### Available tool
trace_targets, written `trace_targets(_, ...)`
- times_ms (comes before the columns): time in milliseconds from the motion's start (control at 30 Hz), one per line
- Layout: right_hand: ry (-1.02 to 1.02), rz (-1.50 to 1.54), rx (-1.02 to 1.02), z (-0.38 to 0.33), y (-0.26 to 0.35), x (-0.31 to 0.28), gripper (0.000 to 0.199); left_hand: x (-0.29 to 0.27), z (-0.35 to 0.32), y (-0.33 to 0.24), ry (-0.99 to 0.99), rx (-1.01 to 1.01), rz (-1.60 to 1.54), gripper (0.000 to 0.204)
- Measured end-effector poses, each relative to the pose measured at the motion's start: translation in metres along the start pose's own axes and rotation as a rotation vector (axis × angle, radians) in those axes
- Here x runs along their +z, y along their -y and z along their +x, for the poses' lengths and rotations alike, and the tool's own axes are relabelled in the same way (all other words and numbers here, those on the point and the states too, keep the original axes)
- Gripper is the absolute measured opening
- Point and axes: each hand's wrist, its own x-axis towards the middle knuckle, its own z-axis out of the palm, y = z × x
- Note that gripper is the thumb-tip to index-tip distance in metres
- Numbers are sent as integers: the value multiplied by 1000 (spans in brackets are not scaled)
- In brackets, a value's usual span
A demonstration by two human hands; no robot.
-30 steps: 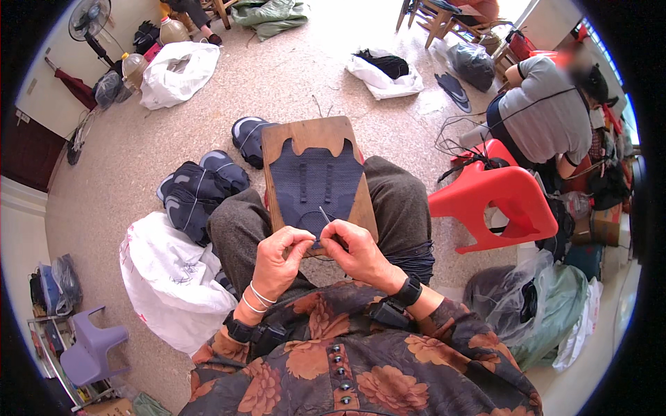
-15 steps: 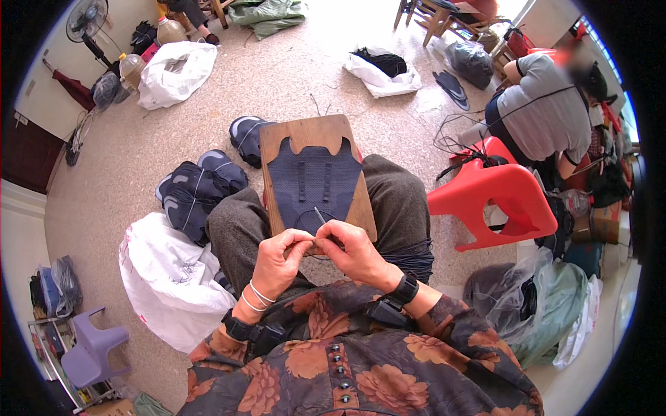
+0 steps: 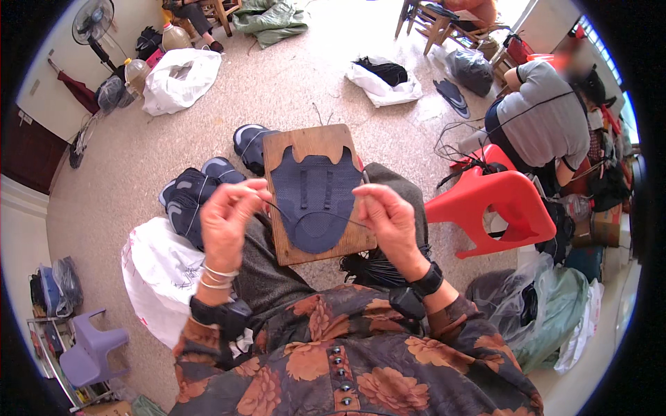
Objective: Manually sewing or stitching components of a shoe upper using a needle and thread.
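A dark blue knit shoe upper (image 3: 319, 191) lies flat on a wooden board (image 3: 336, 136) across my lap. Pinched between the fingertips of my left hand (image 3: 225, 218), left of the board, is a thin dark cord (image 3: 279, 209). It loops over the lower part of the upper toward my right hand (image 3: 390, 216). That hand is closed at the board's right edge, with a slim grey needle-like tool (image 3: 365, 178) sticking up from its fingers. Whether the cord is threaded through this tool is too small to tell. A bundle of dark cords (image 3: 374, 267) hangs over my right thigh.
Bundled dark shoe uppers (image 3: 187, 208) and a white sack (image 3: 159, 277) lie to my left. A red plastic stool (image 3: 479, 208) stands right, near a bent-over person (image 3: 544, 114). Farther off are a white bag of black cords (image 3: 385, 76) and another white bag (image 3: 182, 80).
My hands were together at the board's near edge and have moved apart, left and right, stretching the cord between them. The tool has shifted right with my right hand.
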Motion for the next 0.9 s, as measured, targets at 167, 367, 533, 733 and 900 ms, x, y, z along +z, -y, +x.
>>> trace_targets(167,-139,12,160,12,8,-20,23,-34,54,-15,29,-85,92,19)
trace_targets(367,-215,-126,255,16,-11,-71,15,-58,64,17,48,-145,330,20)
trace_targets(533,-202,-51,251,28,-33,-51,14,-18,52,84,211,-70,626,8)
trace_targets(733,-230,-6,112,56,-42,-20,10,7,36,135,349,238,1071,6)
trace_targets(900,62,-68,110,54,-100,2,8,4,35,141,369,194,1100,4)
